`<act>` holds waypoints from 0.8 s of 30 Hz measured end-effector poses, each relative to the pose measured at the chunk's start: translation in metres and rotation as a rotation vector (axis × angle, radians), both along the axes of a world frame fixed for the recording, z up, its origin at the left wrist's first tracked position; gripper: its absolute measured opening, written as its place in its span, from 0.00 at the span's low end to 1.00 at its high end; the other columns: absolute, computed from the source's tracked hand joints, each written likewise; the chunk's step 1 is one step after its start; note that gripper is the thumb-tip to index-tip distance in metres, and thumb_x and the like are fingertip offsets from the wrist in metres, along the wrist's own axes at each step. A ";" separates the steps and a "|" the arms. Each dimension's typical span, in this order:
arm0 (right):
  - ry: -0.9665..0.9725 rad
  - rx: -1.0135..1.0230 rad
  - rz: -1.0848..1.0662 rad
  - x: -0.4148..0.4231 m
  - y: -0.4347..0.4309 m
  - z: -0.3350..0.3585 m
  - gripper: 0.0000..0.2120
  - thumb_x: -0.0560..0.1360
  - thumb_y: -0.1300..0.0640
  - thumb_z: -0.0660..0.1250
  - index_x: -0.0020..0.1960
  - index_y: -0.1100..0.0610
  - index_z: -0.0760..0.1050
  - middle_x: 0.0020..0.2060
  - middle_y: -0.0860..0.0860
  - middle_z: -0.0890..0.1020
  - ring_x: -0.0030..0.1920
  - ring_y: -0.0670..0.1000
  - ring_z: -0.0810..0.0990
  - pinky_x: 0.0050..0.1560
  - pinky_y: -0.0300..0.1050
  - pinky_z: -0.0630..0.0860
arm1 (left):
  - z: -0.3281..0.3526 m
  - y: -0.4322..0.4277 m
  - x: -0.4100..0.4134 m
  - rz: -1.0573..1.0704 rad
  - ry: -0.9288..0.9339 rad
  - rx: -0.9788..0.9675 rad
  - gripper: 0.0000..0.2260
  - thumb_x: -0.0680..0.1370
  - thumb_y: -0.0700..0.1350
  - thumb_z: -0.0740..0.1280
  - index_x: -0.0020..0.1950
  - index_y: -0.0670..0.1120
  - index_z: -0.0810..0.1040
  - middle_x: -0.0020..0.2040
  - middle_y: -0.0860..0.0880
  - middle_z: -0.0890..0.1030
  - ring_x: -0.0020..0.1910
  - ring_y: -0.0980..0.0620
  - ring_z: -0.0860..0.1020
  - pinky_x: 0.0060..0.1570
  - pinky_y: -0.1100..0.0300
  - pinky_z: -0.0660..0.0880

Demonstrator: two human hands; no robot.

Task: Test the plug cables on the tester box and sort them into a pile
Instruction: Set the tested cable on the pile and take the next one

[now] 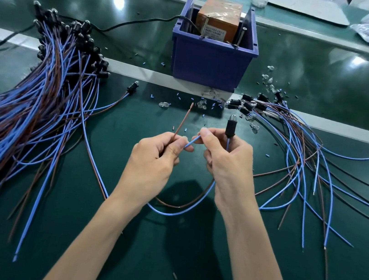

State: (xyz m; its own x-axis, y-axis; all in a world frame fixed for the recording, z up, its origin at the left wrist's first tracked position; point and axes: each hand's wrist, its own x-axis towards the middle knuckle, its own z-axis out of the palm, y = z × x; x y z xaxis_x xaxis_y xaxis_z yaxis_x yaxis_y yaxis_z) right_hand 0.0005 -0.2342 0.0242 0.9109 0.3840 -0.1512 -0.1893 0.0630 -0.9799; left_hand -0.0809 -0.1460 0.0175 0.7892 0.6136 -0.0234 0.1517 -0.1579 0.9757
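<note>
Cable (167, 213) is held over the bench (112, 134): left hand (152, 159) pinches its brown lead (182, 120), right hand (229, 168) grips its blue lead (193, 141) and black socket (230, 127). Tester box (210, 69) stands beyond the hands, far centre.

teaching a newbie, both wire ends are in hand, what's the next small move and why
Probably lift both ends to the metal posts on the tester box: left hand pinches the brown wire, right hand the blue wire, neither touching it yet.

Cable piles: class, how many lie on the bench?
2. The big pile lies left of the blue bin, partly out of frame; the smaller pile lies right of it.
</note>
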 end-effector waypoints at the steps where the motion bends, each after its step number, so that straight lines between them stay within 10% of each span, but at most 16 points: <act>1: -0.010 -0.017 -0.010 0.000 0.001 -0.001 0.12 0.75 0.62 0.68 0.34 0.53 0.77 0.32 0.48 0.83 0.24 0.40 0.71 0.28 0.29 0.64 | 0.000 -0.001 0.001 0.003 -0.004 0.008 0.12 0.81 0.44 0.63 0.38 0.51 0.80 0.22 0.56 0.65 0.24 0.59 0.65 0.27 0.71 0.61; 17: 0.196 0.132 -0.167 0.012 -0.007 -0.012 0.10 0.73 0.53 0.71 0.44 0.60 0.81 0.32 0.47 0.64 0.25 0.43 0.54 0.21 0.32 0.52 | -0.009 -0.005 -0.003 0.011 0.090 -0.104 0.20 0.82 0.56 0.54 0.40 0.53 0.83 0.24 0.56 0.63 0.23 0.59 0.64 0.26 0.67 0.59; 24: 0.173 0.090 0.010 0.005 -0.005 -0.003 0.08 0.70 0.52 0.74 0.40 0.57 0.84 0.32 0.45 0.78 0.24 0.42 0.64 0.20 0.30 0.57 | -0.008 -0.004 -0.005 -0.068 0.075 0.055 0.17 0.82 0.51 0.58 0.37 0.54 0.80 0.32 0.45 0.63 0.30 0.54 0.62 0.30 0.61 0.58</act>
